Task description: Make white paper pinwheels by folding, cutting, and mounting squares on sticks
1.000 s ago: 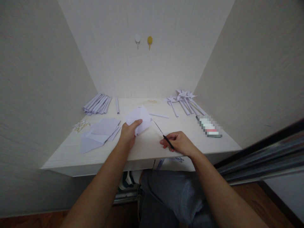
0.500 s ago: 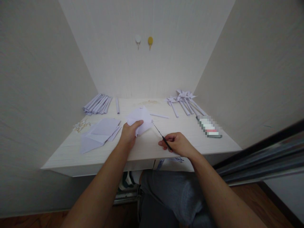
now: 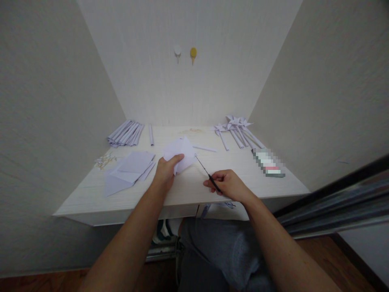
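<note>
My left hand [image 3: 165, 172] pinches a folded white sheet of paper [image 3: 186, 147] above the table, thumb on top and fingers beneath. In my right hand [image 3: 230, 184] is a pair of black-handled scissors [image 3: 214, 183], gripped by the handles. The thin blades point up and left, with their tips at the paper's right corner. Whether the blades are apart at the tip is too small to tell. Left of my left hand lies a pile of paper sheets [image 3: 130, 164]. A thin rolled paper stick [image 3: 205, 149] rests just behind the held sheet.
Several paper rolls [image 3: 126, 133] are bunched at the back left, near a single roll [image 3: 151, 136]. Small thin pieces [image 3: 105, 161] lie at the left edge. Paper pinwheels [image 3: 238, 123] on sticks occupy the back right, behind a blurred-out phone-like object [image 3: 269, 163]. Walls enclose the table.
Very little differs. The whole view has shifted slightly, while both hands keep their hold and the scissor tips stay at the paper's corner.
</note>
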`<state>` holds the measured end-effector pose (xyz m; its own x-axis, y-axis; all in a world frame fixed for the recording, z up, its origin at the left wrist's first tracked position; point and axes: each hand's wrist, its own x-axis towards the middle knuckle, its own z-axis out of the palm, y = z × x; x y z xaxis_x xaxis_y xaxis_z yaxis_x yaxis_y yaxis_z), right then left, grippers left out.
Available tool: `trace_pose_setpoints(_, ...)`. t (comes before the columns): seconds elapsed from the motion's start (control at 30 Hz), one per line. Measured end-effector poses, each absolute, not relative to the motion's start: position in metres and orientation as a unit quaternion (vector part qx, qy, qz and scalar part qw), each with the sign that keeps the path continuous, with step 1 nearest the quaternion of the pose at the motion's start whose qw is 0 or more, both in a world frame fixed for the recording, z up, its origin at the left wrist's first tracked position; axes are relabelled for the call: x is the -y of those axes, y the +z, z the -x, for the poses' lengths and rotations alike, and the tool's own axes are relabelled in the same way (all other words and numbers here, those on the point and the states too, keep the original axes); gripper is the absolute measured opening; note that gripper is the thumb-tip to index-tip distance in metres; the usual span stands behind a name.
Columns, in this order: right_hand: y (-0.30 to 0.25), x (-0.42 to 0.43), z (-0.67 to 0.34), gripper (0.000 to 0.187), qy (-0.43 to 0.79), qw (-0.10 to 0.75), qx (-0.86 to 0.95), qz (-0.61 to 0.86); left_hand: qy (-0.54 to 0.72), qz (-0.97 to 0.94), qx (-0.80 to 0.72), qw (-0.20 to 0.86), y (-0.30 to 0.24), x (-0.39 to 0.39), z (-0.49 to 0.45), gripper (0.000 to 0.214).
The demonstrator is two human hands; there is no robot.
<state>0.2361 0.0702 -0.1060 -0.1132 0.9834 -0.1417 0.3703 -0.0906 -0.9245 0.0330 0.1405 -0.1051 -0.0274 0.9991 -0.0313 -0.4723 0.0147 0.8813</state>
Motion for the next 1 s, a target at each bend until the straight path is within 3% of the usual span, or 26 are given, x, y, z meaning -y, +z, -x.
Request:
trace_pose_setpoints(0.67, -0.109, -0.072, -0.235, 0.039, 0.447, 0.346, 0.576, 0.591, 0.616, -0.343, -0.388, 0.594, -0.106, -0.142, -0.031, 0.034)
trace_pose_setpoints(0.83, -0.113, -0.075, -0.241, 0.044, 0.367, 0.377, 0.557, 0.643, 0.617, -0.342, -0.391, 0.591, -0.109, -0.145, -0.031, 0.034)
trace_pose_setpoints(1.0, -0.111, -0.079, -0.256, 0.034, 0.253, 0.362, 0.548, 0.71, 0.595, -0.352, -0.388, 0.609, -0.11, -0.144, -0.031, 0.037)
